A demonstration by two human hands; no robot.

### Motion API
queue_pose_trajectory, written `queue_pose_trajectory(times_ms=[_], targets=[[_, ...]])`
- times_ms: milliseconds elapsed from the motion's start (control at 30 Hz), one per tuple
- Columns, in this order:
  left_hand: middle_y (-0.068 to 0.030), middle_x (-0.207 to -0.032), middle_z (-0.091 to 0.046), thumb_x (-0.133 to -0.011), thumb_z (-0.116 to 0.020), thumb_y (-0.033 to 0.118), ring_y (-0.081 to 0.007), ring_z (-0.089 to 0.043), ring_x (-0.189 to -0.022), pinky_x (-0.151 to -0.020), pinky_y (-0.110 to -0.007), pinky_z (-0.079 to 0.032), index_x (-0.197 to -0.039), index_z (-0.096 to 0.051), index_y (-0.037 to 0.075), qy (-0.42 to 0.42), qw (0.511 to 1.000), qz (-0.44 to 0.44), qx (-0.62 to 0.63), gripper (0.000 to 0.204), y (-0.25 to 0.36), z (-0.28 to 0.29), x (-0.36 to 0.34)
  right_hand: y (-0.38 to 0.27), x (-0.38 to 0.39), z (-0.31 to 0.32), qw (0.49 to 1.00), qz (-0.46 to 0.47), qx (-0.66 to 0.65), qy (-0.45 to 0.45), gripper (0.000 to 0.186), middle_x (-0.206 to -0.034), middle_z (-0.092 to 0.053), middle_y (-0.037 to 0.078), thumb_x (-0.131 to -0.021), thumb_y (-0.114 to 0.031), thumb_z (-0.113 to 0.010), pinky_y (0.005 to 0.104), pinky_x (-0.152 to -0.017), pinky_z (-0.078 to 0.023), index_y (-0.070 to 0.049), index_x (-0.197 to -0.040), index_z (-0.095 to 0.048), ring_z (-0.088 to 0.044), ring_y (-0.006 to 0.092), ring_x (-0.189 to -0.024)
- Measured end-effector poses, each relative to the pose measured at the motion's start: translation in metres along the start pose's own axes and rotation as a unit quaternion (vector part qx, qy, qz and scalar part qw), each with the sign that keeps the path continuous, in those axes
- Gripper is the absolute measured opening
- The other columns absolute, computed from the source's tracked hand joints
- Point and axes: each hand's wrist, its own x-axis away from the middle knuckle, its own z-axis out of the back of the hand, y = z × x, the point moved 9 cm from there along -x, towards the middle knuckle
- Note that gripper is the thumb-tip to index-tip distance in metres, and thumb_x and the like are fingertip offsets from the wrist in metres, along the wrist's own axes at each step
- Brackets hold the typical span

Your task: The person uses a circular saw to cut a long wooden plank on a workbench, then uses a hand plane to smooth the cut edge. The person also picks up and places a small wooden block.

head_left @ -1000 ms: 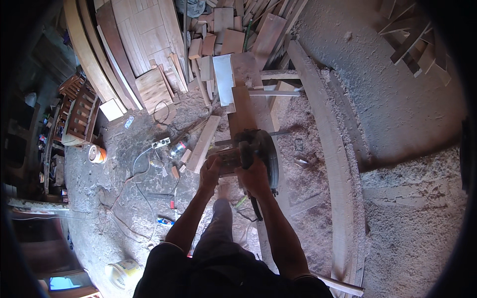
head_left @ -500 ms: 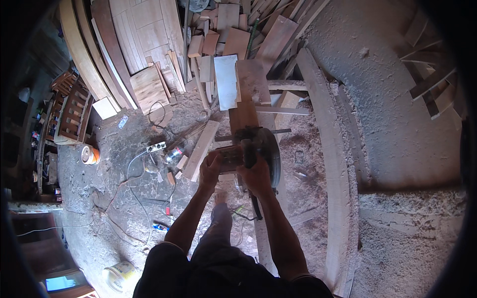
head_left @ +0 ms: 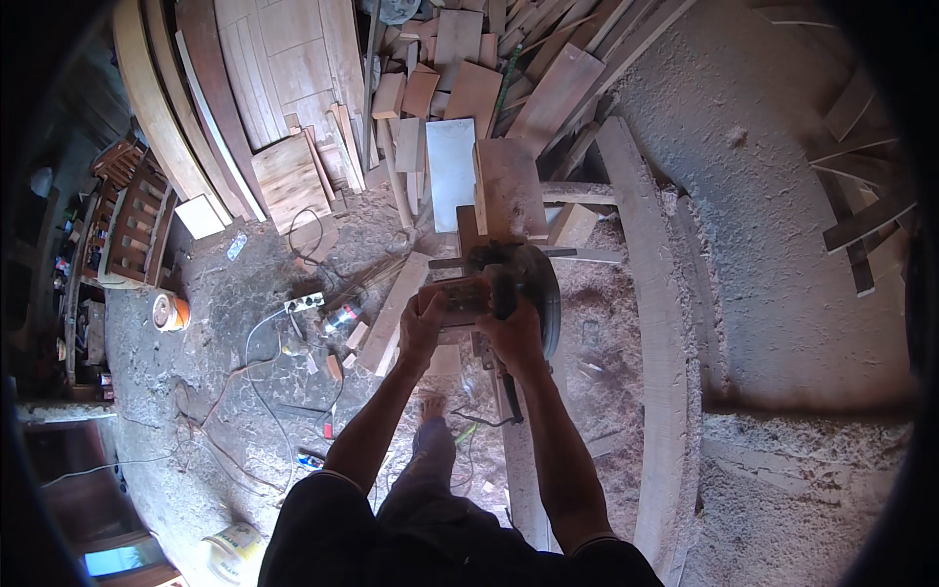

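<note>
A handheld circular saw (head_left: 464,296) rests over a brown plank (head_left: 473,225), its round dark guard (head_left: 546,298) on the right side. My left hand (head_left: 421,328) is wrapped around the left end of the motor housing. Around the dark handle near the guard closes my right hand (head_left: 513,331); some of its fingers are hidden. Ahead of the saw lies a wider brown board (head_left: 511,186), with a pale board (head_left: 451,174) to its left. The blade itself is not visible. A dark cord (head_left: 513,399) hangs from the saw's near side.
Offcuts (head_left: 458,39) are heaped at the far side. A long dusty beam (head_left: 663,342) runs along my right. On the floor to the left lie a white power strip (head_left: 304,302), tangled cords (head_left: 252,364) and an orange-and-white bucket (head_left: 170,313). My bare foot (head_left: 431,406) stands near the saw.
Both hands have pushed the saw forward, away from me, over more of the brown plank. My view has shifted slightly. The grip looks the same.
</note>
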Motion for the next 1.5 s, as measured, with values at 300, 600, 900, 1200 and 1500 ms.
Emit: queue_pose_trajectory(times_ms=[300,600,900,1200,1500], targets=[[-0.0102,-0.107,-0.067,-0.088,-0.074,0.053,-0.0159,-0.062,-0.097,-0.086,-0.031,-0.050,-0.124,-0.062,-0.005,0.002,1.000,-0.013,0.018,0.069,0.020,-0.008,-0.054,-0.008,-0.059,-0.013,0.999,0.018,-0.030,0.003,0.037,-0.091,-0.067,0.008,-0.072,-0.007,-0.074,0.0321,-0.070,-0.051,0.002,-0.107,-0.065,-0.065,0.0174,-0.078],[-0.0090,-0.105,-0.066,-0.086,-0.074,0.056,-0.0148,-0.060,-0.095,-0.083,-0.031,-0.049,-0.121,-0.063,-0.006,0.008,0.999,-0.020,0.033,0.072,0.025,-0.013,-0.101,-0.018,-0.106,-0.028,0.995,0.037,-0.084,-0.023,0.030,-0.067,-0.056,0.000,-0.077,0.004,-0.069,0.0263,-0.042,-0.040,0.000,-0.106,-0.062,-0.053,0.0083,-0.048],[-0.0077,-0.102,-0.065,-0.085,-0.074,0.060,-0.0139,-0.059,-0.093,-0.081,-0.030,-0.049,-0.121,-0.063,-0.006,-0.003,0.998,-0.048,0.040,0.076,0.037,-0.018,-0.143,-0.028,-0.142,-0.035,0.993,0.030,-0.107,-0.032,0.030,-0.067,-0.055,0.000,-0.078,0.003,-0.068,0.0264,-0.044,-0.041,-0.003,-0.107,-0.063,-0.054,0.0086,-0.050],[-0.0080,-0.105,-0.065,-0.088,-0.074,0.052,-0.0156,-0.060,-0.097,-0.083,-0.031,-0.050,-0.131,-0.055,-0.001,-0.083,0.988,-0.127,0.033,0.071,0.073,-0.013,-0.088,-0.040,-0.068,-0.010,0.983,0.162,-0.011,0.091,0.044,-0.090,-0.071,0.014,-0.078,-0.011,-0.075,0.0367,-0.076,-0.057,-0.002,-0.119,-0.065,-0.072,0.0238,-0.084],[-0.0143,-0.130,-0.054,-0.090,-0.072,0.045,-0.0210,-0.051,-0.122,-0.101,-0.037,-0.044,-0.142,-0.039,-0.003,-0.082,0.964,-0.253,0.025,0.078,0.081,0.053,0.075,-0.072,0.088,0.004,0.959,0.278,0.059,0.003,0.056,-0.096,-0.070,0.014,-0.076,-0.016,-0.081,0.0389,-0.076,-0.056,0.000,-0.126,-0.061,-0.070,0.0271,-0.082]])
